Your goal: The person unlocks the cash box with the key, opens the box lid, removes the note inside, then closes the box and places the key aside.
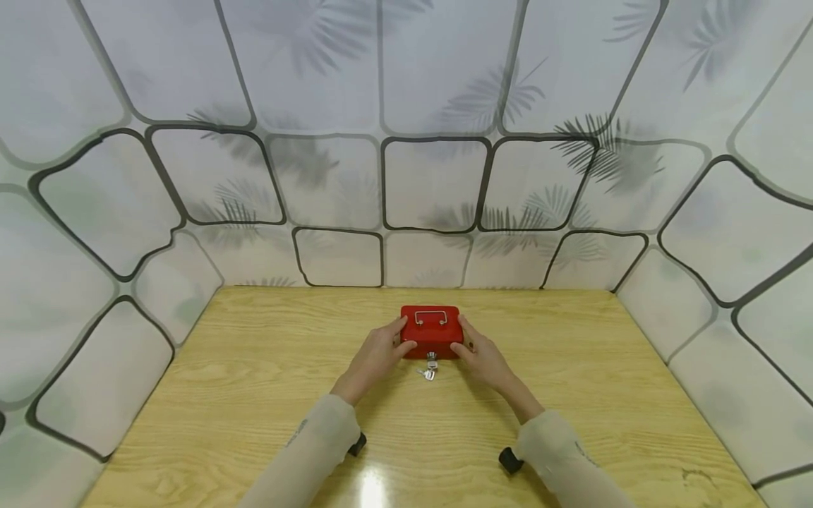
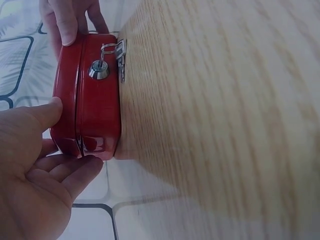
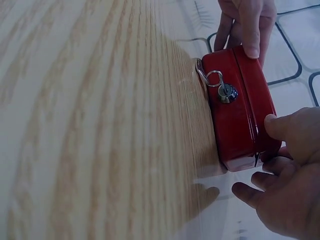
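Observation:
A small red metal cash box [image 1: 432, 347] stands closed on the wooden table, its wire handle [image 1: 431, 312] lying on the lid. From the lock [image 2: 99, 70] on its front, a key sticks out, and a ring with another key [image 1: 428, 375] hangs down to the tabletop. My left hand [image 1: 376, 355] holds the box's left end, thumb at the lid's front edge and fingers along the side. At the opposite end my right hand [image 1: 485, 360] grips likewise, thumb on the lid edge; in the right wrist view its lower fingers [image 3: 245, 194] spread off the box.
The light wood table [image 1: 267, 353] reaches back to a fabric wall [image 1: 425, 183] printed with dark outlines and leaves. Similar walls flank it left and right. A black wrist device [image 1: 510, 461] shows under the right sleeve, another [image 1: 358, 444] under the left.

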Available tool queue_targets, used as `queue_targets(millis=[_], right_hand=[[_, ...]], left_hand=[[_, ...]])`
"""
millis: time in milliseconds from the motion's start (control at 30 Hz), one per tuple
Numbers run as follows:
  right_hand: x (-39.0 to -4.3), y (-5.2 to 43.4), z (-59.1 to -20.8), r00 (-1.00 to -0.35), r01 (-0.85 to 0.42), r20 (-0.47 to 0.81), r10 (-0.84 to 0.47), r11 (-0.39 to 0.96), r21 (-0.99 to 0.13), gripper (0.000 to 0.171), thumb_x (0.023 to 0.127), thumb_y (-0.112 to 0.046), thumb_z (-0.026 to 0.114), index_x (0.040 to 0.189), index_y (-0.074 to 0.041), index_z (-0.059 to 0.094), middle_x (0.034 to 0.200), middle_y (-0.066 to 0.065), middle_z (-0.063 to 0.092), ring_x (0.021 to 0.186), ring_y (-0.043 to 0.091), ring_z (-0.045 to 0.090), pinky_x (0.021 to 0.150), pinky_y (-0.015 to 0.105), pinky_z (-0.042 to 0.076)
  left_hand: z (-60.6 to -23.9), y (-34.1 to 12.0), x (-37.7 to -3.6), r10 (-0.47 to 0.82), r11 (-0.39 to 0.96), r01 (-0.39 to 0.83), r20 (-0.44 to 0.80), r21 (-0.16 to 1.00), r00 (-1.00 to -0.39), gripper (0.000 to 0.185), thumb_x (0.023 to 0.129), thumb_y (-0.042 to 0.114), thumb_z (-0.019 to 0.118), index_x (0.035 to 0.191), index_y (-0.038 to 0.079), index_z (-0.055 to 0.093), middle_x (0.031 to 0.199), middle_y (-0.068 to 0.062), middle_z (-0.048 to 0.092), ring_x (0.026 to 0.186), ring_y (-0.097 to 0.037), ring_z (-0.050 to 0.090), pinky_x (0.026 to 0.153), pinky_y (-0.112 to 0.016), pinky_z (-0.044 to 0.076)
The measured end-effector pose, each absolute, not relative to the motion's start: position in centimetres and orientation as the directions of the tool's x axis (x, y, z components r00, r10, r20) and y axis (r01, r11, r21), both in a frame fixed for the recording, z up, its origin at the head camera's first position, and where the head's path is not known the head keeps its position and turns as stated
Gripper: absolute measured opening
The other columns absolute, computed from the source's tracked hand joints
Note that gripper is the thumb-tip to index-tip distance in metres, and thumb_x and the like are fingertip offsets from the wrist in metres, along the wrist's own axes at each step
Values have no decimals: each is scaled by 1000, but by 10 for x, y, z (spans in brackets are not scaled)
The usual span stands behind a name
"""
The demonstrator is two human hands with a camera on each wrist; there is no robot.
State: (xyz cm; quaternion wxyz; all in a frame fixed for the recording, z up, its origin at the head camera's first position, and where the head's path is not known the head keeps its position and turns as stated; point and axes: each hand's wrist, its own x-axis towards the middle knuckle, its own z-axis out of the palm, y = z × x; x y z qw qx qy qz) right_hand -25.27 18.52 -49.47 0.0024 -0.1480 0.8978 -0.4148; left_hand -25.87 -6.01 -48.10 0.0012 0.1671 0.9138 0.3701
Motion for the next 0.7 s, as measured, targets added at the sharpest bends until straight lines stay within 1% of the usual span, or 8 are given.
queue_targets(millis=[100, 267, 367, 433, 567, 633, 667, 700], right_hand=[[-252, 184, -495, -958, -257, 116, -261, 614, -746, 67, 106, -15, 59, 161, 4, 25, 159, 29, 35, 139, 45, 46, 111, 60, 40], [-252, 183, -495, -957, -268, 130, -258, 621, -737, 66, 107, -16, 58, 160, 5, 26, 158, 30, 35, 140, 48, 43, 111, 62, 40], [-252, 183, -493, -956, -277, 139, -259, 632, -724, 65, 108, -19, 58, 160, 6, 27, 157, 30, 37, 110, 40, 65, 102, 54, 48], [-252, 183, -492, -953, -288, 150, -263, 631, -720, 64, 108, -20, 57, 159, 6, 28, 155, 31, 41, 78, 27, 61, 89, 46, 51], [-251, 183, -487, -945, -314, 176, -274, 620, -719, 62, 109, -21, 55, 157, 10, 31, 95, 24, 69, 51, 10, 34, 64, 32, 43], [-252, 182, -484, -945, -315, 179, -273, 621, -718, 61, 109, -22, 54, 156, 10, 32, 67, 14, 57, 48, 9, 34, 57, 31, 41], [-252, 182, -482, -948, -308, 174, -268, 624, -718, 61, 109, -23, 53, 156, 10, 33, 60, 12, 50, 48, 11, 37, 54, 32, 41], [-252, 182, -481, -951, -299, 168, -260, 629, -718, 60, 109, -23, 53, 156, 9, 34, 66, 13, 57, 50, 13, 43, 57, 34, 44]], left_hand=[[-481, -61, -259, 310, 671, 309, 123, 674, -943, 66, 102, 28, 69, 155, -2, 43, 99, -9, 71, 73, -13, 55, 70, -26, 49], [-481, -63, -259, 313, 663, 308, 122, 682, -942, 66, 102, 29, 67, 155, -2, 43, 132, -21, 66, 71, -11, 52, 64, -24, 46], [-480, -64, -259, 306, 655, 292, 108, 697, -946, 66, 103, 32, 66, 155, 0, 43, 128, -23, 67, 59, -9, 45, 57, -23, 42], [-479, -64, -260, 299, 654, 274, 93, 705, -950, 66, 103, 34, 65, 156, 1, 43, 111, -21, 72, 53, -8, 39, 53, -22, 40], [-476, -64, -260, 286, 656, 253, 76, 711, -955, 65, 104, 37, 64, 156, 4, 44, 88, -17, 69, 47, -7, 32, 52, -24, 38], [-475, -64, -260, 283, 657, 252, 77, 710, -956, 63, 104, 37, 63, 156, 5, 45, 82, -16, 68, 48, -7, 33, 54, -25, 39], [-474, -64, -261, 279, 658, 250, 79, 711, -957, 62, 105, 37, 63, 155, 6, 46, 84, -15, 68, 48, -8, 35, 55, -26, 40], [-472, -64, -261, 273, 657, 243, 75, 714, -959, 62, 105, 38, 62, 155, 6, 47, 83, -15, 68, 49, -9, 36, 55, -27, 41]])
